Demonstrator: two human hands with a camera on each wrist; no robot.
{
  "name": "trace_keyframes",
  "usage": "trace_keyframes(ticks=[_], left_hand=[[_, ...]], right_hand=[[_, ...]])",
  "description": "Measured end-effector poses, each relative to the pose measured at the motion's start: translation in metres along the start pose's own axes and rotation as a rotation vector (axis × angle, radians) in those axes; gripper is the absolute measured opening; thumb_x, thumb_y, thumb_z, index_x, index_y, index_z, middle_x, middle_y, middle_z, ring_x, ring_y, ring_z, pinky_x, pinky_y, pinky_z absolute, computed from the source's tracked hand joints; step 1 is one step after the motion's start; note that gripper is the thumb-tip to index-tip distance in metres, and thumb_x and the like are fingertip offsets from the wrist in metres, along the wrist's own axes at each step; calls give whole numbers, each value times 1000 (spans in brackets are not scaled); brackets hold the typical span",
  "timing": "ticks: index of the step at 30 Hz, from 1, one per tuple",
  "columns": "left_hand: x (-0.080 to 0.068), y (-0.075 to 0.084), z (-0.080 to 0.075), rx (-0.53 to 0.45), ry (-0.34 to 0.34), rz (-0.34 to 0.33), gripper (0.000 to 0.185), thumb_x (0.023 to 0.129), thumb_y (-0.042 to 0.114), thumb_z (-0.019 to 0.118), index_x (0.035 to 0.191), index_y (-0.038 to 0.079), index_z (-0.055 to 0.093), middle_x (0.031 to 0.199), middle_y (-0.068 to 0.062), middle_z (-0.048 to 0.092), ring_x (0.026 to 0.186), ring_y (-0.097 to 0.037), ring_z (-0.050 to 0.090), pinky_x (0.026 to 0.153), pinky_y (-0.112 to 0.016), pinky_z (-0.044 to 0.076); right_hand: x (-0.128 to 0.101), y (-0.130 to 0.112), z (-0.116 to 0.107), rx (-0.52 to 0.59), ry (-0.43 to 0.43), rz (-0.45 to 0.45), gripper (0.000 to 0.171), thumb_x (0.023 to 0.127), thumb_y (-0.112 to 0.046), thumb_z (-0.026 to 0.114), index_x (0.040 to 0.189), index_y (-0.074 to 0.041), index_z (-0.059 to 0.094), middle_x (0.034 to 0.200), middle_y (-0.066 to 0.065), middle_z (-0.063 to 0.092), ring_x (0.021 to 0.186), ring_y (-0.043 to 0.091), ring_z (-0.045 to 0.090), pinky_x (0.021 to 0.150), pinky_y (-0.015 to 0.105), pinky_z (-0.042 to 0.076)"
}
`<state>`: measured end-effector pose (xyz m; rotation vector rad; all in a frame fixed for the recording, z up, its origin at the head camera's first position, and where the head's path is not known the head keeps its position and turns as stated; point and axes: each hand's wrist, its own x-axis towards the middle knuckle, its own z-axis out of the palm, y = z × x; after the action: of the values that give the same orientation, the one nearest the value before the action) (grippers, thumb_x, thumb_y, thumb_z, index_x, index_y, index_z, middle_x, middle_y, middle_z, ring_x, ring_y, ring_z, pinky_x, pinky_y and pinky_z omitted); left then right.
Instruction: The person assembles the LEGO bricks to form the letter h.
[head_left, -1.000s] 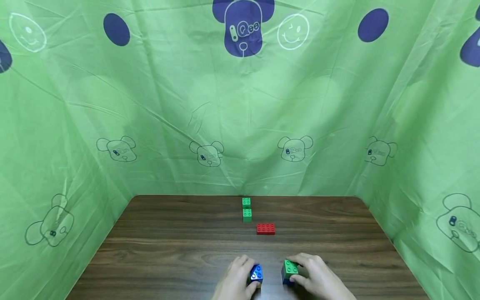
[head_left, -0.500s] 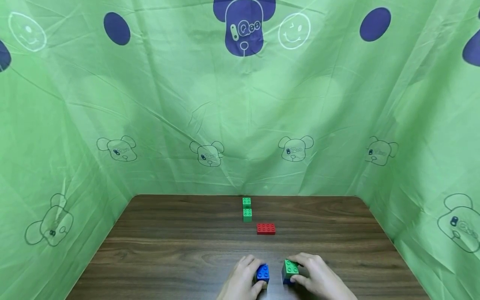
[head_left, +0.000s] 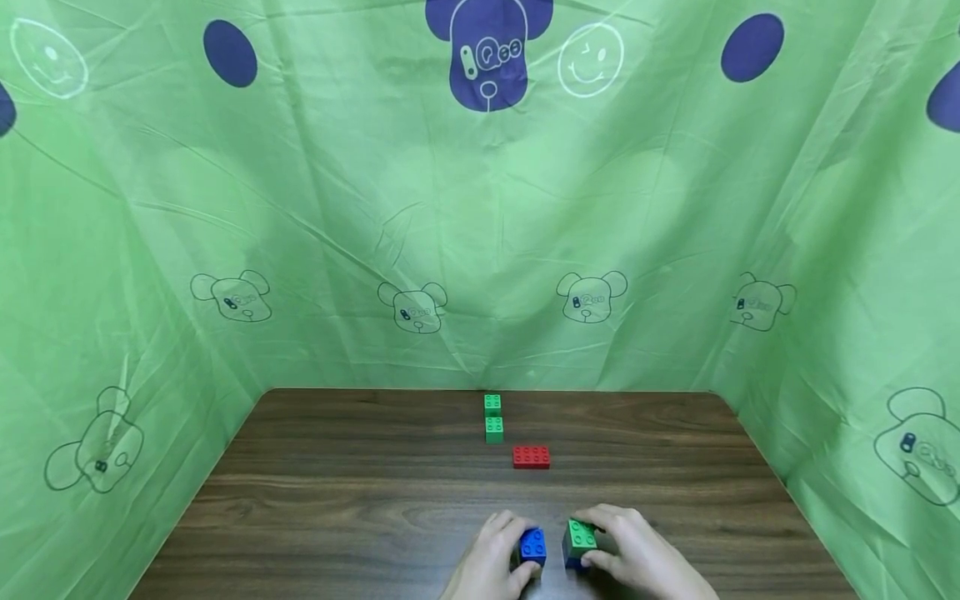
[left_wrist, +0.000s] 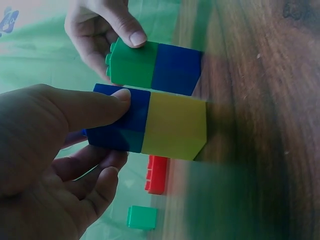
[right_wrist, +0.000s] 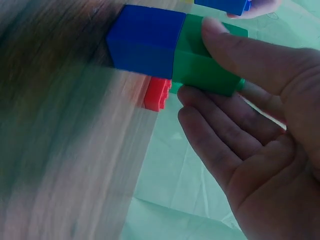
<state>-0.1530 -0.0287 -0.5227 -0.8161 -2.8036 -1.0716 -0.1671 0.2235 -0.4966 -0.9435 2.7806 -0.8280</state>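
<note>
My left hand (head_left: 491, 560) pinches a blue brick (head_left: 533, 546) between thumb and fingers. A yellow brick (left_wrist: 175, 125) is joined beneath it, as the left wrist view shows. Just to the right, a green brick (head_left: 582, 535) sits on top of another blue brick (right_wrist: 145, 42), and my right hand (head_left: 637, 552) grips the green one from its right side. Both two-brick stacks are upright at the wooden tabletop, side by side with a narrow gap between them in the head view. Whether the yellow brick's underside touches the wood, I cannot tell.
Beyond the hands a flat red brick (head_left: 531, 457) lies on the wooden table (head_left: 337, 500). Farther back are two green bricks, a nearer one (head_left: 494, 430) and a farther one (head_left: 492, 404) by the back edge. Green printed cloth (head_left: 487, 208) surrounds the back and sides.
The left hand has moved right with its blue-and-yellow stack, narrowing the gap to the green-and-blue stack. My right hand and its stack have stayed in place.
</note>
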Motion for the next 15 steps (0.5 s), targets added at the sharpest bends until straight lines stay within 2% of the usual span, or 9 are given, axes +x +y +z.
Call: trace_keyframes(ticks=[4,6,8,10,12,15], left_hand=[[0,-1,2,-23,2,-11,40,77,24,77,113,23,61,103,13,58,97,-2,52,81,-24,49],[0,-2,2,-28,4,-11,40,76,24,77,112,24,61,103,14,58,97,-2,52,81,-25,49],[0,-4,2,-35,3,-19,39,75,25,78,111,25,61,102,15,58,97,-2,53,82,-25,49],[1,-5,2,-49,-2,-29,39,75,26,78,110,26,61,102,16,59,98,-2,54,82,-26,49],[1,-6,2,-67,-15,-45,38,75,27,78,110,27,61,102,17,59,98,-3,54,83,-27,49],[2,-10,2,-111,-25,-68,36,75,29,78,108,28,61,101,19,59,97,-5,55,82,-28,49]], right_hand=[[1,-4,-12,25,-69,76,90,70,-58,71,146,-29,31,137,5,51,119,25,53,87,43,51],[4,-7,-22,10,-49,110,99,67,-67,67,148,-36,20,144,1,43,125,27,48,90,50,48],[11,-9,-32,-8,4,121,95,69,-68,64,147,-40,18,146,-4,39,127,26,45,91,54,46],[23,-9,-42,-53,66,123,83,75,-68,59,145,-42,24,144,-8,41,127,23,46,92,53,45],[39,-5,-49,-102,112,107,70,80,-66,56,142,-41,34,140,-9,46,125,18,48,95,48,46],[66,7,-51,-157,132,69,56,85,-59,56,135,-35,47,133,-9,53,121,14,52,96,41,46]])
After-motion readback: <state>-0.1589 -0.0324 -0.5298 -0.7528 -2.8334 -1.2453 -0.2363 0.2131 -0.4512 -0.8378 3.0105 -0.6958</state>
